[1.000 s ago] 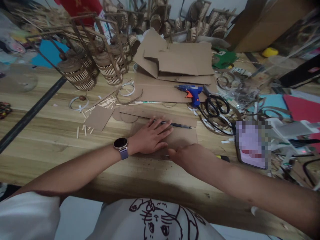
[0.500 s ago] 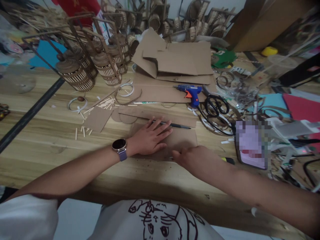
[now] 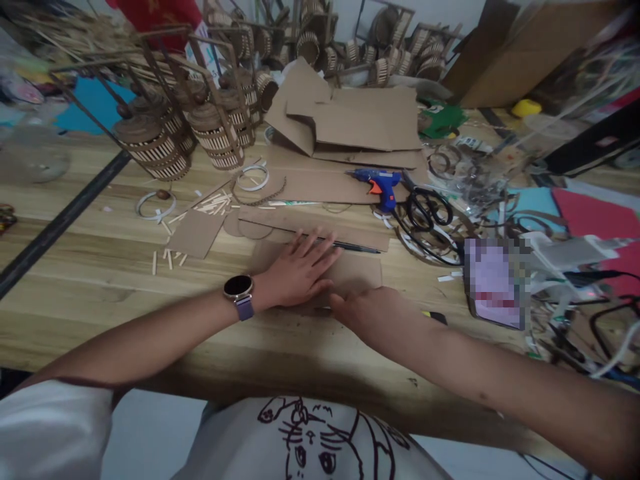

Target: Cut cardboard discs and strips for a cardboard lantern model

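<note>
My left hand (image 3: 305, 270) lies flat with fingers spread on a rectangular piece of brown cardboard (image 3: 363, 270), pressing it to the table. A watch with a purple strap is on that wrist. At the cardboard's near edge, my right hand (image 3: 363, 307) is closed around what looks like a utility knife (image 3: 434, 317); its yellow and black end shows behind the forearm, while its tip is mostly hidden by the fingers. Just beyond the left fingertips, a black pen (image 3: 357, 249) lies by a cardboard strip (image 3: 370, 239).
A blue glue gun (image 3: 383, 183) with a coiled cord lies beyond the strip. Cardboard sheets (image 3: 367, 120), small lanterns of sticks (image 3: 153, 147) and loose sticks (image 3: 215, 203) are farther back and left. A phone (image 3: 495, 283) and scraps crowd the right.
My right hand has slid left along the near edge of the cardboard, closer to my left hand, and the knife's end moved with it. My left hand stays pressed flat; the view shifted slightly.
</note>
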### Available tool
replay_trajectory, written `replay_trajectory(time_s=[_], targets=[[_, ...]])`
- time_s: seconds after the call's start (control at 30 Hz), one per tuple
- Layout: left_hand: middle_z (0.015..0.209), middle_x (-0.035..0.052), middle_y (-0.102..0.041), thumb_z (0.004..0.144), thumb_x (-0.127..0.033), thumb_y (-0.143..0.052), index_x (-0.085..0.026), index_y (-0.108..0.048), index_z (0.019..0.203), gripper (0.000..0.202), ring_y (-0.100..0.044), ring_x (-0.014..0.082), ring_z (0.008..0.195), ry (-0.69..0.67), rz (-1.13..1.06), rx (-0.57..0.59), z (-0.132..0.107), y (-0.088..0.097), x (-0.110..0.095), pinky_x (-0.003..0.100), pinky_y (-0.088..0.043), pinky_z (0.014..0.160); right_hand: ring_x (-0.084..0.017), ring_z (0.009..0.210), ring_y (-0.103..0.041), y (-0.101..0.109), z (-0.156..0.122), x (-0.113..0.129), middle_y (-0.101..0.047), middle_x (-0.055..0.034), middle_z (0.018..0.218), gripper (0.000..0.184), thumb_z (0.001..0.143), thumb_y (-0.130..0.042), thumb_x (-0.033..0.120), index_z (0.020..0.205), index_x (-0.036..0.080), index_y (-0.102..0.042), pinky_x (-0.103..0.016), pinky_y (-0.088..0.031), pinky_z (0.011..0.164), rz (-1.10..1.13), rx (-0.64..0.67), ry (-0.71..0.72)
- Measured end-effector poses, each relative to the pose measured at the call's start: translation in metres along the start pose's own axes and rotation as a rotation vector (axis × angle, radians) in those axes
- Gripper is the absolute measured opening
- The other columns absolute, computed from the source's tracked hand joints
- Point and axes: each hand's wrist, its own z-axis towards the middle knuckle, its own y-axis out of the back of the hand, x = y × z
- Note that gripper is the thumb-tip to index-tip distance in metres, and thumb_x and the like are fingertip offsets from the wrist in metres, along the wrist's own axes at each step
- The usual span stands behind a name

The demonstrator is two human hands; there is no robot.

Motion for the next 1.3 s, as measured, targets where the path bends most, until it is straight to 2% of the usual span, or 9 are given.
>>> replay_trajectory(time_s=[0.23,0.47,0.7,0.93,1.17,1.3], targets=[[0.167,0.0176,-0.025,0.105,-0.049,-0.039,-0.012,-0.035,0.157,0.064,-0.013,0.0399,0.156,-0.012,-0.006,0.001,-0.003,-0.002,0.001,0.063,-0.014,0.123,-0.023,0.069,-0.078,-0.006,0.001,0.002,-0.078,-0.0077,0.078,0.025,0.093,-0.053,0.002,0.109,0.015,-0.068,-0.024,-0.048,0.050,-0.022,-0.032,0.008],[0.167,0.0176,-0.026,0.105,-0.049,-0.040,-0.012,-0.036,0.156,0.063,-0.013,0.0410,0.155,-0.032,-0.014,-0.005,-0.005,-0.001,0.001,0.063,-0.014,0.123,-0.025,0.067,-0.078,-0.005,0.001,0.000,-0.078,-0.0063,0.078,0.031,0.091,-0.052,-0.002,0.109,0.016,-0.069,-0.028,-0.045,0.048,-0.030,-0.029,0.022],[0.167,0.0174,-0.025,0.104,-0.048,-0.042,-0.014,-0.036,0.156,0.063,-0.012,0.0396,0.156,-0.038,-0.022,-0.012,-0.006,-0.002,0.002,0.063,-0.014,0.123,-0.023,0.063,-0.076,-0.012,-0.001,-0.005,-0.077,-0.0064,0.073,0.032,0.089,-0.052,-0.002,0.111,0.016,-0.068,-0.026,-0.041,0.044,-0.056,-0.035,0.039],[0.167,0.0169,-0.026,0.105,-0.047,-0.041,-0.013,-0.038,0.155,0.061,-0.013,0.0403,0.155,-0.036,0.002,-0.011,-0.006,0.000,0.000,0.063,-0.014,0.123,-0.023,0.065,-0.077,-0.008,-0.005,-0.010,-0.078,-0.0061,0.076,0.033,0.088,-0.050,-0.004,0.103,0.018,-0.069,-0.025,-0.039,0.045,-0.061,0.015,0.032],[0.167,0.0168,-0.025,0.104,-0.046,-0.043,-0.013,-0.037,0.156,0.062,-0.010,0.0390,0.156,-0.043,-0.020,-0.004,-0.007,0.000,0.001,0.062,-0.013,0.124,-0.023,0.066,-0.077,-0.017,-0.008,-0.015,-0.077,-0.0062,0.075,0.026,0.089,-0.053,-0.002,0.101,0.017,-0.066,-0.023,-0.035,0.045,-0.046,0.024,0.034],[0.168,0.0160,-0.024,0.105,-0.047,-0.042,-0.014,-0.036,0.156,0.061,-0.010,0.0387,0.156,-0.037,-0.019,0.002,-0.007,0.000,0.002,0.061,-0.013,0.124,-0.024,0.067,-0.077,-0.017,-0.010,-0.017,-0.077,-0.0062,0.077,0.026,0.090,-0.053,-0.001,0.103,0.017,-0.066,-0.025,-0.040,0.047,-0.041,0.054,0.031]])
